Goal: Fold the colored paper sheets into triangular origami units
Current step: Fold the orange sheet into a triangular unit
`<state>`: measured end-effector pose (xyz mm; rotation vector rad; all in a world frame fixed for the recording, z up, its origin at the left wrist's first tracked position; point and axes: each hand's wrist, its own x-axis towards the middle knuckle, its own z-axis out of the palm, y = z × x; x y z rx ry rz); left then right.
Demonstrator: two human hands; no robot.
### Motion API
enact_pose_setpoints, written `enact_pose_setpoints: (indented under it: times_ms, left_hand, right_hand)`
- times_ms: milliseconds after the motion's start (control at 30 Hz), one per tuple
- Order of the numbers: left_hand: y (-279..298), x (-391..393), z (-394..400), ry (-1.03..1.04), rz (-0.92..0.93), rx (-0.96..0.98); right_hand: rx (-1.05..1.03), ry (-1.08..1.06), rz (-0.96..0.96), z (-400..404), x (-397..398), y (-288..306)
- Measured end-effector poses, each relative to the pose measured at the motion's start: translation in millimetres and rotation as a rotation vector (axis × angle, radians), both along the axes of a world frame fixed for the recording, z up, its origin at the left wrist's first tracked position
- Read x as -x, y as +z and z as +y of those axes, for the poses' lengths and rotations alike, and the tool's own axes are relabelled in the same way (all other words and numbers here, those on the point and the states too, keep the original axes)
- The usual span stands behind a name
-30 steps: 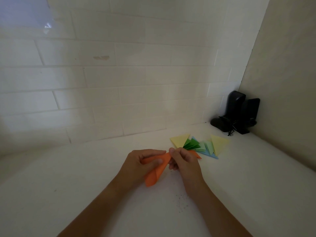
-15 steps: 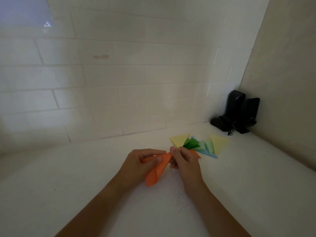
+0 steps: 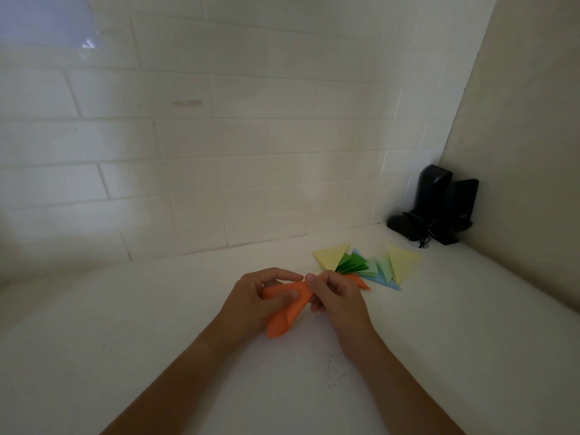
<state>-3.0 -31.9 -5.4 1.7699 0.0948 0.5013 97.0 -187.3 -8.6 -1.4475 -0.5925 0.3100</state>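
Note:
A partly folded orange paper (image 3: pixel 287 315) is held just above the white counter (image 3: pixel 157 324). My left hand (image 3: pixel 251 301) grips its upper left part, thumb on top and fingers behind. My right hand (image 3: pixel 334 298) pinches the paper's upper right corner with curled fingers. The paper's lower end points down and to the left. Behind my right hand lies a fan of folded triangles: yellow (image 3: pixel 331 254), dark green (image 3: pixel 351 262), light green (image 3: pixel 375 268), blue (image 3: pixel 387 282) and another yellow (image 3: pixel 403 262). An orange triangle (image 3: pixel 359 281) peeks out beside my right hand.
A white tiled wall (image 3: pixel 219 152) runs along the back of the counter. A beige side wall (image 3: pixel 533 152) closes the right. Two black speaker-like devices (image 3: pixel 436 208) with a cable stand in the far right corner.
Both hands hold the orange paper as before. My left thumb has slid slightly along the paper and the hands sit a little closer together.

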Motion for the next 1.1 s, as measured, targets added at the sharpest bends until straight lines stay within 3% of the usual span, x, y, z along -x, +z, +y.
enact_pose_setpoints:
  times_ms: [300,533,700,967,1100]
  left_hand:
    - [-0.2,0.2,-1.4,-0.059,-0.024,0.111]
    - [1.6,1.1,-0.5,-0.027,0.005,0.126]
    - [-1.6,0.1,2.5,0.032,0.044,0.017]
    - [-1.2,0.1,3.7,0.053,0.020,0.100]
    - [-2.7,-0.1,1.8,0.032,0.100,0.120]
  right_hand:
    - [-0.021,-0.011,0.035,-0.3,1.3,2.2]
    - [-0.025,-0.026,0.036,-1.6,2.9,5.0]
    - [-0.019,-0.056,0.007,-1.1,2.7,3.0]
    - [0.069,0.054,-0.050,0.1,1.3,1.0]
    - [0.034,-0.002,-0.030,2.2,0.5,-2.6]
